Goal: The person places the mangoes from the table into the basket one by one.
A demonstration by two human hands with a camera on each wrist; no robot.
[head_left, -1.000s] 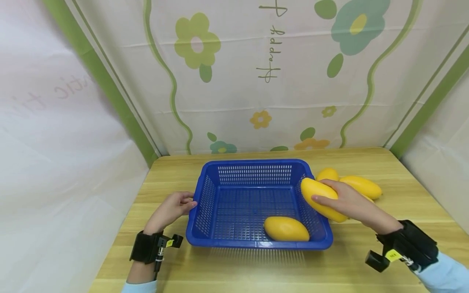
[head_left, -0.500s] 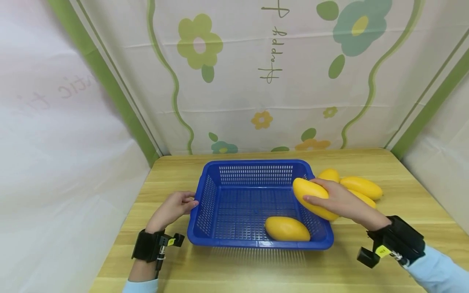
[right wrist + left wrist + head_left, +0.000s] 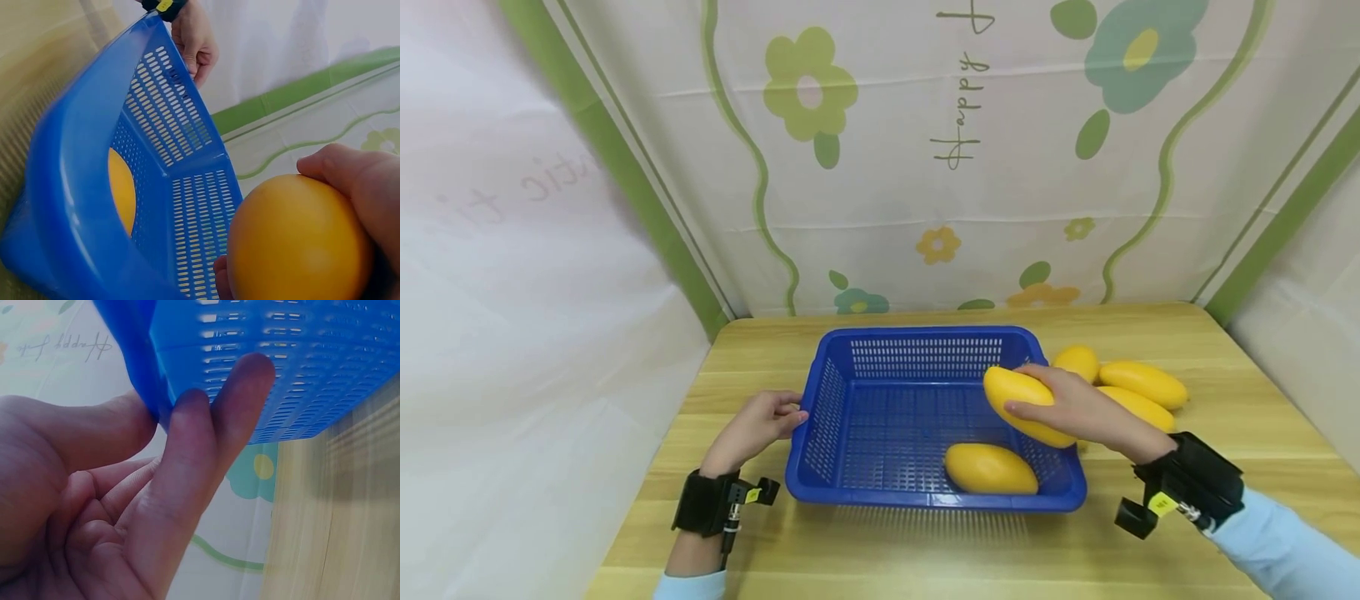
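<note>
A mango [image 3: 1017, 408] is gripped by the fingers of the right hand [image 3: 1078, 407], with the thumb on its near side, and is held over the right end of the blue plastic basket [image 3: 936, 500]. Its skin is smooth and evenly yellow, its shape long and rounded; in the right wrist view its lower part is cut off. A second mango [image 3: 991, 469] is seen inside, near the front wall. The left rim is pinched by the left hand [image 3: 756, 429]. Farther right, on the wooden bench [image 3: 880, 567], three mangoes [image 3: 1138, 383] are grouped, two partly hidden by the right hand.
</note>
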